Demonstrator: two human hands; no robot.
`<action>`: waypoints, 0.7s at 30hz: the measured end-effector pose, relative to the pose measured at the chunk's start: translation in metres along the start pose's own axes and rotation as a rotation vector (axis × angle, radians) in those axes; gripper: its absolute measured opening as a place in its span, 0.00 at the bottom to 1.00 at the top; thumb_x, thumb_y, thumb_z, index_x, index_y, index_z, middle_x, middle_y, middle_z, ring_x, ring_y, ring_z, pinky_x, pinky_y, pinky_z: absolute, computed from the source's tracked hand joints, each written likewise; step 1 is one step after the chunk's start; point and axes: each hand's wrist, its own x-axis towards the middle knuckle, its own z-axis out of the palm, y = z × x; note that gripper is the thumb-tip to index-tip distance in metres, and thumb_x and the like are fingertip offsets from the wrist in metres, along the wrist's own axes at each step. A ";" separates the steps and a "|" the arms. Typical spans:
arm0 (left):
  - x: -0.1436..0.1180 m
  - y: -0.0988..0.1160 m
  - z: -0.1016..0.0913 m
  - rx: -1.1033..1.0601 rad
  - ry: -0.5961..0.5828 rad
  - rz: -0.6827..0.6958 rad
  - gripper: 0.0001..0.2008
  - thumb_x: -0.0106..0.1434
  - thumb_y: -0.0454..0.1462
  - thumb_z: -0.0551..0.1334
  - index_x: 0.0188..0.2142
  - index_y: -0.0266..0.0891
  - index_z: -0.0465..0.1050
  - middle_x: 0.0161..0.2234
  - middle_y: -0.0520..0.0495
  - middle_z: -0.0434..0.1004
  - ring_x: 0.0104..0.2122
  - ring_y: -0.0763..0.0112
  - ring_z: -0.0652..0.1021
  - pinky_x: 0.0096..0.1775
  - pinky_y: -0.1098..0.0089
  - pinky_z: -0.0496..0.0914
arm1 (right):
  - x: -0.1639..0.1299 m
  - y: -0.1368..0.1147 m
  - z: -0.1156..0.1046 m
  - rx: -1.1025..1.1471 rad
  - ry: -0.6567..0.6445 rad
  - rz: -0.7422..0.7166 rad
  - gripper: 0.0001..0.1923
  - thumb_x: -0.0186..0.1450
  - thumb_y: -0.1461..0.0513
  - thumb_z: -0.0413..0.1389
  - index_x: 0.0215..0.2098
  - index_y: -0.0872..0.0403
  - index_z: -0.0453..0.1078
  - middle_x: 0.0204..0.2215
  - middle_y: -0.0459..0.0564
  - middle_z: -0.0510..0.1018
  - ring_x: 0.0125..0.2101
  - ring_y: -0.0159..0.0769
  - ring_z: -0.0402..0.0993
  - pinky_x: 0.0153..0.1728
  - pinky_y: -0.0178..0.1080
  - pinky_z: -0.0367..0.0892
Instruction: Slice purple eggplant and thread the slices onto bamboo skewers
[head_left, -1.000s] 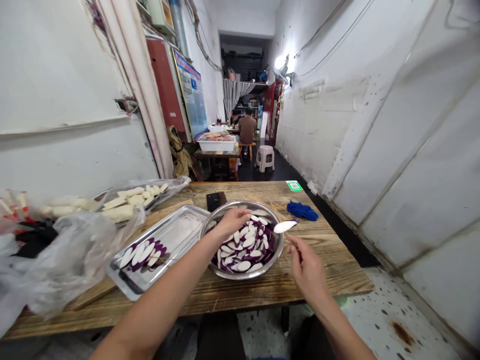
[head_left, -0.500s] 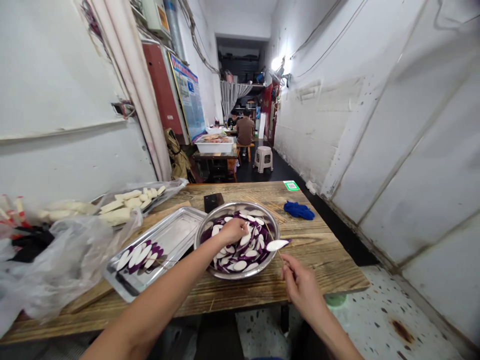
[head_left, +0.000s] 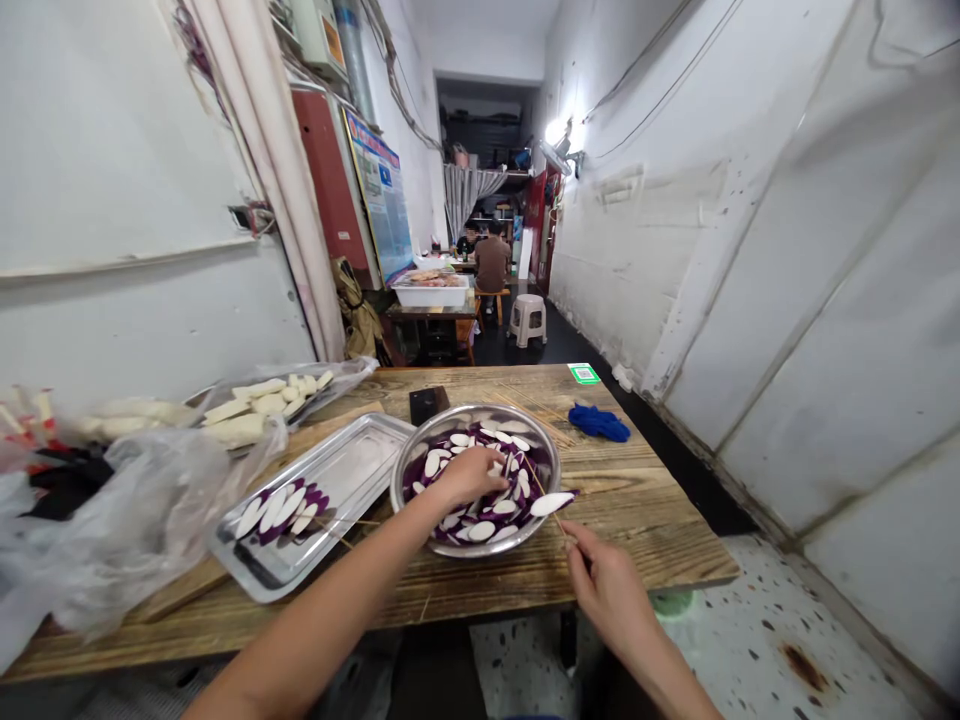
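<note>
Dropped lower into the steel bowl point(head_left: 420, 470) since half a second ago, left hand point(head_left: 466, 474) now with fingers curled down among the purple-skinned eggplant slices point(head_left: 480, 531), knuckles up; closed loosely over the pile, though whether a slice is actually pinched cannot be told from above. Drawn back toward the body too, right hand point(head_left: 609, 588), now off the bowl's near right rim and over the wooden table point(head_left: 645, 500), fingers pinched shut on the lower end of a thin bamboo skewer point(head_left: 541, 488). Runs up and away to the left from that pinch, crossing over the bowl's right edge, with one white slice point(head_left: 552, 503) already threaded on it and hanging just above the rim, flat face up, long axis roughly across the view. Points toward the left hand, so the loose slices lie just ahead and left of the skewer tip, close to it but not touching. Nearer to the pile by far: left hand, already in it; right hand apart from it, outside the bowl. Beside the bowl on its left, touching or nearly so, a steel tray point(head_left: 352, 470) holding a row of finished skewered slices point(head_left: 281, 510).
</note>
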 end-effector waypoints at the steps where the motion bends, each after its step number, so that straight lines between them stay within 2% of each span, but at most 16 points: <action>1: -0.002 0.002 0.002 0.084 -0.065 0.025 0.14 0.43 0.39 0.64 0.32 0.40 0.74 0.30 0.47 0.74 0.31 0.66 0.72 0.31 0.72 0.61 | 0.000 0.002 -0.001 -0.004 -0.001 0.007 0.19 0.62 0.63 0.41 0.46 0.59 0.66 0.31 0.55 0.78 0.29 0.40 0.75 0.32 0.38 0.66; 4: -0.003 0.004 0.004 0.177 -0.224 0.023 0.11 0.44 0.35 0.63 0.30 0.39 0.74 0.28 0.48 0.74 0.30 0.68 0.72 0.29 0.74 0.60 | -0.001 0.003 -0.002 -0.006 -0.015 0.015 0.19 0.62 0.63 0.40 0.46 0.58 0.66 0.29 0.53 0.78 0.27 0.40 0.74 0.31 0.38 0.66; 6: -0.003 0.002 0.002 0.144 -0.242 -0.012 0.12 0.44 0.37 0.64 0.32 0.40 0.72 0.27 0.50 0.73 0.27 0.70 0.71 0.27 0.75 0.59 | -0.002 0.003 -0.001 0.001 -0.021 0.012 0.19 0.62 0.63 0.40 0.46 0.59 0.66 0.29 0.53 0.78 0.27 0.40 0.75 0.30 0.38 0.66; 9: -0.002 -0.002 -0.004 0.125 -0.146 -0.039 0.18 0.40 0.42 0.66 0.33 0.41 0.71 0.27 0.52 0.72 0.27 0.70 0.71 0.26 0.75 0.58 | -0.004 0.002 -0.001 0.005 -0.014 -0.003 0.19 0.62 0.63 0.40 0.46 0.60 0.67 0.32 0.54 0.78 0.29 0.39 0.75 0.31 0.37 0.66; 11: -0.001 -0.004 -0.006 0.073 -0.083 -0.059 0.17 0.41 0.44 0.66 0.32 0.41 0.72 0.25 0.52 0.70 0.26 0.70 0.71 0.26 0.75 0.58 | -0.004 0.001 -0.001 -0.007 -0.001 -0.012 0.19 0.62 0.63 0.41 0.46 0.60 0.67 0.31 0.54 0.78 0.28 0.38 0.75 0.29 0.36 0.66; 13: 0.000 -0.006 -0.006 -0.077 -0.060 -0.104 0.16 0.43 0.46 0.64 0.31 0.41 0.72 0.23 0.53 0.69 0.23 0.72 0.71 0.24 0.75 0.58 | -0.006 0.000 -0.002 -0.015 0.008 -0.026 0.19 0.62 0.63 0.41 0.45 0.60 0.67 0.29 0.54 0.78 0.26 0.38 0.74 0.28 0.36 0.66; 17: 0.001 -0.007 -0.005 -0.397 -0.087 -0.226 0.16 0.47 0.45 0.61 0.33 0.38 0.72 0.20 0.53 0.69 0.19 0.73 0.71 0.22 0.75 0.59 | -0.008 -0.004 -0.002 0.011 -0.011 -0.056 0.19 0.62 0.64 0.41 0.45 0.60 0.68 0.29 0.54 0.78 0.26 0.37 0.74 0.27 0.35 0.66; 19: 0.001 -0.006 -0.007 -0.341 -0.024 -0.236 0.12 0.47 0.43 0.61 0.29 0.37 0.72 0.19 0.52 0.69 0.20 0.72 0.71 0.23 0.75 0.59 | -0.008 -0.005 -0.002 0.010 -0.024 -0.055 0.19 0.62 0.64 0.40 0.45 0.60 0.67 0.29 0.54 0.78 0.27 0.37 0.74 0.25 0.34 0.65; 21: 0.001 -0.005 -0.010 -0.193 0.087 -0.199 0.08 0.48 0.40 0.61 0.25 0.37 0.71 0.20 0.51 0.70 0.23 0.71 0.71 0.26 0.75 0.60 | -0.008 -0.006 -0.001 0.002 -0.028 -0.050 0.19 0.62 0.63 0.40 0.45 0.60 0.67 0.29 0.54 0.78 0.26 0.38 0.74 0.24 0.34 0.65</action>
